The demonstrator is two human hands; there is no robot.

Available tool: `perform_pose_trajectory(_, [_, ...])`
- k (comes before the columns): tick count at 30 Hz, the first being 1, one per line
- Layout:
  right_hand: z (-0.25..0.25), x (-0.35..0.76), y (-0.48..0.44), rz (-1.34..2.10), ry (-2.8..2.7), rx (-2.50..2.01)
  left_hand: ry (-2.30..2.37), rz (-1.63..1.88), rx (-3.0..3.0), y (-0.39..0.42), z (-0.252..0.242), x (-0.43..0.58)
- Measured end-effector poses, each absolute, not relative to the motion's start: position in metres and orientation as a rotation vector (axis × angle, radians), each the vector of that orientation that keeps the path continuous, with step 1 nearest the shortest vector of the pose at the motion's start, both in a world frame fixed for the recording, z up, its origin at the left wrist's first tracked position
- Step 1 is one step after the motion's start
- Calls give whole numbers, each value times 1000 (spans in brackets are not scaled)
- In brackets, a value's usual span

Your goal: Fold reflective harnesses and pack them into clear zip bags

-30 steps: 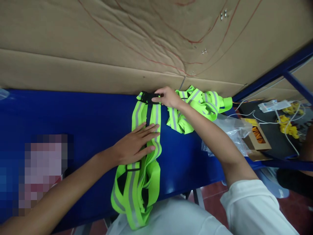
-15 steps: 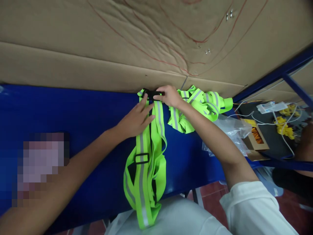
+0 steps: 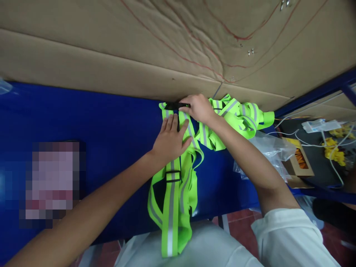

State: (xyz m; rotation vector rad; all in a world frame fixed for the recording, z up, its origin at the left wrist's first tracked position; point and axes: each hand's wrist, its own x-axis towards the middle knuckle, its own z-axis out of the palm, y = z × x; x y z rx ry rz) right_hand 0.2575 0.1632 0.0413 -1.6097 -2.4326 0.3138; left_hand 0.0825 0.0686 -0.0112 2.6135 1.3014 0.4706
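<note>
This place seems to be a small workshop: a blue table (image 3: 111, 122) stands against a cardboard sheet (image 3: 111, 44), with a pile of reflective straps (image 3: 236, 115), plastic bags (image 3: 275, 146) and a small carton (image 3: 295, 164).

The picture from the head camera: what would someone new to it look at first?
Probably the bright green straps with silver stripes, stretched across the middle of the blue table, with the left hand lying on them and the right hand pinching the black piece at their far end. Next might come the tangled green heap just right of that hand, then the red lines on the brown panel behind.
</note>
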Motion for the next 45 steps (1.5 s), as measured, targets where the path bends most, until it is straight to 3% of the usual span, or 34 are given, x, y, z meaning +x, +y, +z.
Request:
perform_pose_trajectory(7, [54, 252, 149, -65, -2659, -1705, 959, 392, 2813, 64, -17, 72])
perform_pose_trajectory(13, [59, 247, 145, -185, -2720, -1702, 655, 414, 2841, 60, -20, 62])
perform_pose_trajectory(19, [56, 246, 145, -169, -2713, -1720, 652, 530, 2776, 58, -12, 62])
perform_pose_trajectory(35, [60, 252, 152, -142, -2797, -1654, 668, 423, 2663, 24, -16, 20])
perform_pose_trajectory(45, [25, 259, 149, -327, -2781, -1426, 669, 427, 2688, 20, -13, 20])
